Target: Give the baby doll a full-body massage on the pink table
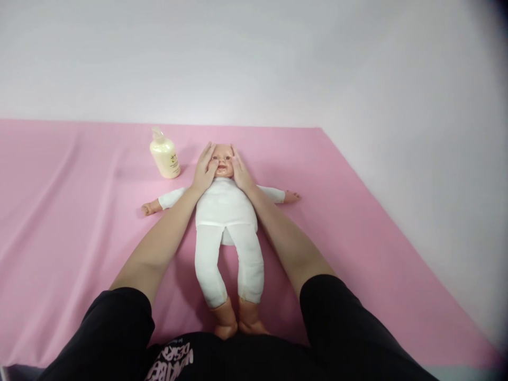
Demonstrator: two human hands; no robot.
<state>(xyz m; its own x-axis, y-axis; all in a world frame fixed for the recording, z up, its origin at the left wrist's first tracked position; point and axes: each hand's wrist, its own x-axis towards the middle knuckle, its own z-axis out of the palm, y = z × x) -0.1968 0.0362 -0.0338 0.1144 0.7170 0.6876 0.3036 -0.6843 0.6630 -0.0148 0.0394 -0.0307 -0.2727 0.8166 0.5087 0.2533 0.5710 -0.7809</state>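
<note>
Pink sheet [357, 222] spread flat; baby doll [226, 211] in white lies face-up at its middle, feet toward the person. Left hand [204, 169] and right hand [240, 172] lie open-palmed on the doll's cheeks, cupping, not clasping. Judged: face-stroking step; next calls for light, even pressure. Lotion bottle [164, 154] stands just left of the head.

Light: bright, even, diffuse.
Shadows: faint, soft.
Focus: mostly sharp.
Edges: wide-angle bending, dark upper right corner.
</note>
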